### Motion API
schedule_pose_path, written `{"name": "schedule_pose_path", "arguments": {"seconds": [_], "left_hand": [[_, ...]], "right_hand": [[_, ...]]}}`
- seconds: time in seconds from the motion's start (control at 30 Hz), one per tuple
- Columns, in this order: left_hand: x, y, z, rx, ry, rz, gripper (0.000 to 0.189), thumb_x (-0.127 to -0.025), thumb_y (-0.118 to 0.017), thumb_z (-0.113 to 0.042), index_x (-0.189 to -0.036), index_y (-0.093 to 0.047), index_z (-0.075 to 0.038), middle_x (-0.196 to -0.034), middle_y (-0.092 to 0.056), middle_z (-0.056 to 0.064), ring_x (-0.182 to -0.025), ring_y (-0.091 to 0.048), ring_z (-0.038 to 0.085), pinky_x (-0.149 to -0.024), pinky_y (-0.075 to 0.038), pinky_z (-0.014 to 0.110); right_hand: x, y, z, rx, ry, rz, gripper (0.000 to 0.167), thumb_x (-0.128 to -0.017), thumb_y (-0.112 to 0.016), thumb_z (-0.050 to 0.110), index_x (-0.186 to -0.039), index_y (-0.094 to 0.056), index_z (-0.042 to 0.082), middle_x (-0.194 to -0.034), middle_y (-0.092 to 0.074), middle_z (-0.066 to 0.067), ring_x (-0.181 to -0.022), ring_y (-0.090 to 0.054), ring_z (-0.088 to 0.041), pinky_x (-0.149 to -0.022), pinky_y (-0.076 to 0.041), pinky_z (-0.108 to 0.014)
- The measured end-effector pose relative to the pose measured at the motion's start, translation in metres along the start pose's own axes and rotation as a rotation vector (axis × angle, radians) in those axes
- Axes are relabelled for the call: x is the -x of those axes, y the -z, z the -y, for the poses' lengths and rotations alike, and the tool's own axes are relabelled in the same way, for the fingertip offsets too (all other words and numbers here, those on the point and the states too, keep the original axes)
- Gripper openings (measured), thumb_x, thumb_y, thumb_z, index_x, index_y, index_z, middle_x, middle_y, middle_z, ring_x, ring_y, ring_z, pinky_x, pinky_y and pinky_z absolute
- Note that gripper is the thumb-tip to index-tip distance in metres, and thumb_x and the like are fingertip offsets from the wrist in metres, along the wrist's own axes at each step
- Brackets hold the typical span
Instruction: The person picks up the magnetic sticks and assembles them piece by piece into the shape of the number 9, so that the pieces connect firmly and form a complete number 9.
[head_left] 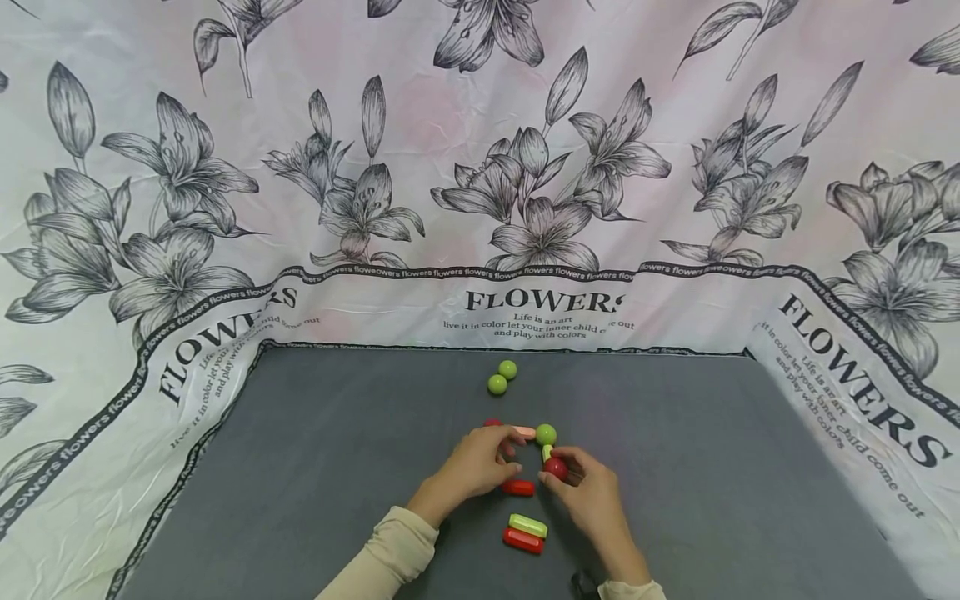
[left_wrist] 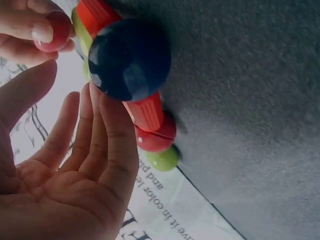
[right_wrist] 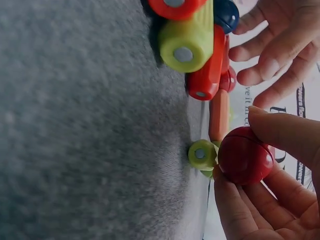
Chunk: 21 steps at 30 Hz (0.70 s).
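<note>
Cream sleeves lead to my left grip, loosely parted beside a blue ball, and my right grip, pinching a red ball near a yellow-green rod whose long axis points toward the far edge of the table.

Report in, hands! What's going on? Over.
Right hand pinches red ball beside lime-green rod. Left hand holds nothing, near blue ball. Nothing visibly blocking.
</note>
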<state>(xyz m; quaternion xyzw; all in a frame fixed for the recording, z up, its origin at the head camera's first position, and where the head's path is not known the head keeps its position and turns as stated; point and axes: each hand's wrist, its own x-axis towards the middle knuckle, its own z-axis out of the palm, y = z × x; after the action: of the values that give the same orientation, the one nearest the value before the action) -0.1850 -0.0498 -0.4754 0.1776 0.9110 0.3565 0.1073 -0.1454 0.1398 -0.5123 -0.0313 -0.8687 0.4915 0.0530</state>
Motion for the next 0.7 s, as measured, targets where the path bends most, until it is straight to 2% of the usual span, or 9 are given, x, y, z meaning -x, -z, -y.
{"name": "schedule_pose_path", "arguments": {"seconds": [0.23,0.37,0.53,0.7], "left_hand": [[0.005,-0.004,-0.007,-0.120,-0.042,0.004,0.030,-0.086,-0.077,-0.016,-0.115,-0.070,-0.015,-0.090,-0.066,-0.003,-0.069,-0.053,0.003,-0.062,-0.044,0.022],[0.004,-0.012,-0.005,-0.252,-0.065,0.000,0.029,-0.084,-0.079,-0.020,-0.112,-0.070,-0.019,-0.086,-0.063,-0.008,-0.070,-0.052,0.002,-0.063,-0.044,0.023],[0.006,-0.019,-0.007,-0.414,-0.110,-0.022,0.027,-0.081,-0.082,-0.024,-0.106,-0.073,-0.020,-0.084,-0.064,-0.007,-0.071,-0.054,0.004,-0.065,-0.046,0.024],[0.007,-0.024,-0.010,-0.518,-0.127,-0.016,0.021,-0.079,-0.083,-0.026,-0.098,-0.074,-0.021,-0.081,-0.063,-0.008,-0.070,-0.055,0.006,-0.067,-0.045,0.028]], "right_hand": [[0.008,-0.001,-0.001,0.026,0.004,-0.018,0.037,-0.075,-0.088,0.013,-0.108,-0.072,0.005,-0.108,-0.074,-0.014,-0.100,-0.073,-0.028,-0.080,-0.060,-0.033],[0.011,-0.003,-0.001,0.064,-0.022,-0.029,0.038,-0.075,-0.089,0.014,-0.108,-0.073,0.007,-0.110,-0.071,-0.012,-0.104,-0.072,-0.030,-0.081,-0.060,-0.033],[0.014,-0.005,-0.002,0.071,-0.044,-0.050,0.037,-0.073,-0.090,0.013,-0.106,-0.073,0.007,-0.107,-0.068,-0.011,-0.103,-0.071,-0.029,-0.080,-0.060,-0.032],[0.015,-0.006,-0.002,0.070,-0.058,-0.056,0.037,-0.072,-0.090,0.012,-0.104,-0.073,0.006,-0.104,-0.067,-0.010,-0.098,-0.070,-0.025,-0.079,-0.060,-0.031]]}}
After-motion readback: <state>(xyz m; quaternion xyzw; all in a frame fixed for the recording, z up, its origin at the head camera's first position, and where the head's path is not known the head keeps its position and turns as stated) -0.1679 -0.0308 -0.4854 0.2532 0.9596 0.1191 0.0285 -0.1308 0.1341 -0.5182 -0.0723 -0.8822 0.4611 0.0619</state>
